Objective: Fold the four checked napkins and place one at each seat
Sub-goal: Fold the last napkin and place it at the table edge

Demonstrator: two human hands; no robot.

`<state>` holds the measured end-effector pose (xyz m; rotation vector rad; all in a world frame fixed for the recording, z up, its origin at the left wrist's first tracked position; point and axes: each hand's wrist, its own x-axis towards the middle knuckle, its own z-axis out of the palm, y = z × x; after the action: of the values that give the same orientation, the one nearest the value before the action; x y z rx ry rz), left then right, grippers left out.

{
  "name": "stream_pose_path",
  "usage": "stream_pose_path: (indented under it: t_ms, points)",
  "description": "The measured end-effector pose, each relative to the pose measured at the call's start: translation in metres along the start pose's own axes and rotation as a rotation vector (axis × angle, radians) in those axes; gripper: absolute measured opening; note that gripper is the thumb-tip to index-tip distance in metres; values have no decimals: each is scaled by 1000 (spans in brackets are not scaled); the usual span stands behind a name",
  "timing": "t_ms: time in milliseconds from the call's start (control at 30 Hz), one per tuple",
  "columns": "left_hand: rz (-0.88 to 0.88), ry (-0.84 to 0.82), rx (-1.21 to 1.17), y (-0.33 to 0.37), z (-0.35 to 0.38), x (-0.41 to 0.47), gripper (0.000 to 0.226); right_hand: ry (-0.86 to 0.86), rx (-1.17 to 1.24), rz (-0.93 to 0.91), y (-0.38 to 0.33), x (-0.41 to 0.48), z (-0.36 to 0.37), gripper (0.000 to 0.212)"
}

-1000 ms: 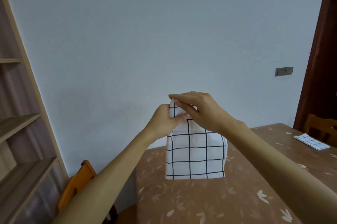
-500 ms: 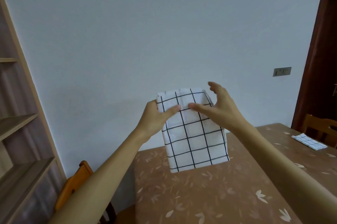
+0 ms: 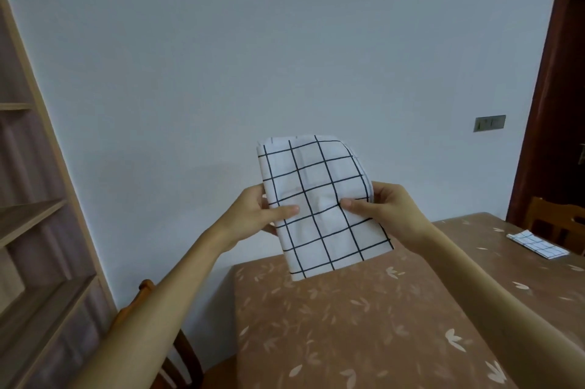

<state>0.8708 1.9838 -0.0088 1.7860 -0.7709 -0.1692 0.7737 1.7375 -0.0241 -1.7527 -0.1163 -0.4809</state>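
I hold a folded white napkin with black checks (image 3: 319,198) up in the air above the far left part of the table (image 3: 348,325). My left hand (image 3: 262,214) pinches its left edge, thumb on the front. Gripping the right edge is my right hand (image 3: 376,208), its thumb also on the front. The napkin is tilted, its lower end hanging just over the table's far edge. A second folded checked napkin (image 3: 535,244) lies flat on the table at the far right, in front of a chair.
The table has a brown cloth with a leaf print. One wooden chair (image 3: 158,341) stands at the table's left end, another (image 3: 557,225) at the far right. A wooden shelf unit (image 3: 34,230) fills the left side; a dark door (image 3: 557,88) is at the right.
My hands slid from the napkin's top down to its two sides, and the napkin rose and tilted toward me. The camera has tipped down slightly.
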Motion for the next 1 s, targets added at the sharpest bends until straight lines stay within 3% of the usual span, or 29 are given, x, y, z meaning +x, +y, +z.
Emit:
stream_pose_path:
  t_ms: [200, 400, 500, 600, 733, 800, 833, 933, 1000]
  points:
    - [11, -70, -42, -7, -11, -8, 36, -1, 26, 34, 7, -2, -4, 19]
    - [61, -19, -103, -8, -16, -8, 18, -9, 85, 40, 15, -5, -6, 22]
    - [67, -23, -109, -11, -15, -10, 43, -34, 108, 73, 13, -9, -8, 41]
    - [59, -27, -183, -19, -16, -10, 49, -29, 163, 136, 13, -9, -9, 40]
    - [71, 92, -150, -31, -12, -9, 20, -44, 249, 235, 26, -7, -8, 48]
    - [92, 157, -85, -38, -7, -10, 5, -48, 201, 215, 35, -7, -4, 37]
    - [98, 171, -66, -44, -6, -9, 9, -49, 174, 214, 40, -7, -1, 31]
    - [58, 194, -117, -61, -4, -7, 25, -75, 86, 237, 63, -6, 10, 44]
    - [-3, 202, -146, -80, -4, -5, 40, -84, 77, 265, 80, -7, 21, 38]
